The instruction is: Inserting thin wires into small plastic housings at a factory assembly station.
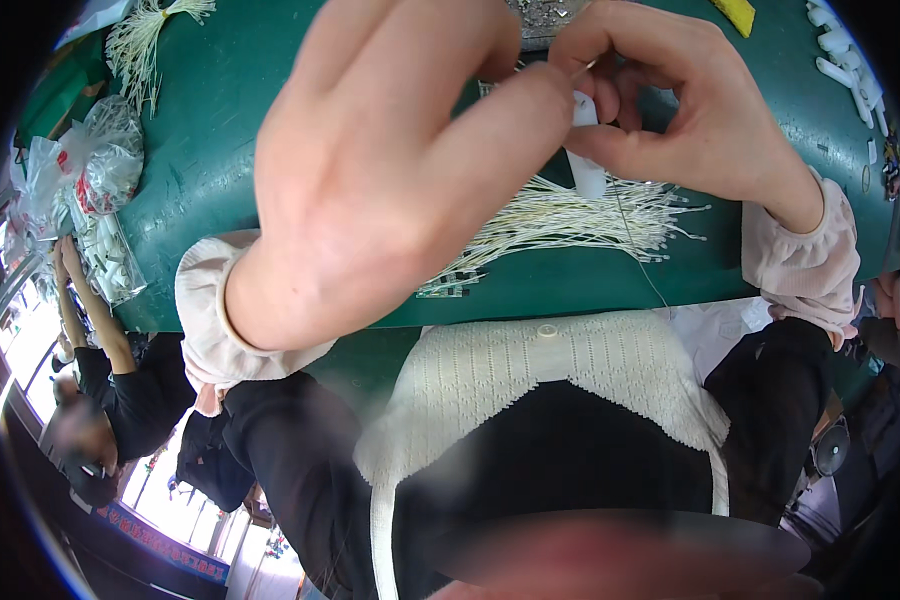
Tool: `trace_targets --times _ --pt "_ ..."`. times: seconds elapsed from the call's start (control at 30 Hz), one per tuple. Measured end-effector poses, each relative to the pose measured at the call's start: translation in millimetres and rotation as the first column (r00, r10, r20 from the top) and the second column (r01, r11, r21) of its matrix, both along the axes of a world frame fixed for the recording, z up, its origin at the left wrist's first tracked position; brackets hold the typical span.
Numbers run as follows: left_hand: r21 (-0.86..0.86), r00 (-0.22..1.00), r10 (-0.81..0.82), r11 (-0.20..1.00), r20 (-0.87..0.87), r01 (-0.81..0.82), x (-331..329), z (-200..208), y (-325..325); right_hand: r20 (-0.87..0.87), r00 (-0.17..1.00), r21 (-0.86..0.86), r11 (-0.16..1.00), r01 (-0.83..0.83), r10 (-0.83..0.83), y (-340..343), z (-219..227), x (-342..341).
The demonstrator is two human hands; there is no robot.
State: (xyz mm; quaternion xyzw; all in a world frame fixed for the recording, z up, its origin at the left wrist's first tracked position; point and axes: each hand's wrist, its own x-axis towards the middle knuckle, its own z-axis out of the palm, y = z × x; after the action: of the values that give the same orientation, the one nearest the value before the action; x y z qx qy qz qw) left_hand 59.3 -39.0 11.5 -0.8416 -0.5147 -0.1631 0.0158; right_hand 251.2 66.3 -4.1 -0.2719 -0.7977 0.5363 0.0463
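Note:
Above the green table (200, 180), my two hands meet at a small white plastic piece (588, 178), long and rounded. My right hand (695, 105) pinches it between thumb and fingers. The fingers of my left hand (360, 180) are closed at its upper end; a thin wire-like strand shows between the hands, but the left fingertips' grip is hidden. A fine dark wire (638, 250) runs down past the table edge. Beneath the hands lies a spread bundle of thin cream wires (540, 225), with small green circuit boards (445, 290) at its left end.
Another wire bundle (155, 40) lies at the far left, near clear plastic bags (110, 155) of parts. Several white plastic pieces (850, 65) lie far right. A metal tray (545, 22) and a yellow object (736, 12) are at the back. A co-worker's arms (95, 305) reach in at left.

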Motion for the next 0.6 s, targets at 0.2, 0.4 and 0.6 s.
trace_targets --times 0.2,0.4,0.6 --pt "0.097 0.999 -0.033 0.995 0.029 0.03 -7.0 -5.0 2.8 0.004 1.0 -0.032 0.999 0.029 -0.028 -1.4 -0.9 1.8" --pt "-0.002 0.993 -0.112 0.994 -0.029 0.112 -12.0 7.9 0.2 -0.024 0.999 -0.049 0.998 0.044 -0.045 0.0 -6.2 4.2" --pt "0.333 0.934 -0.334 0.901 0.125 0.278 -30.2 -53.9 5.1 -0.07 0.996 -0.218 0.975 0.038 -0.055 0.1 -16.6 5.9"
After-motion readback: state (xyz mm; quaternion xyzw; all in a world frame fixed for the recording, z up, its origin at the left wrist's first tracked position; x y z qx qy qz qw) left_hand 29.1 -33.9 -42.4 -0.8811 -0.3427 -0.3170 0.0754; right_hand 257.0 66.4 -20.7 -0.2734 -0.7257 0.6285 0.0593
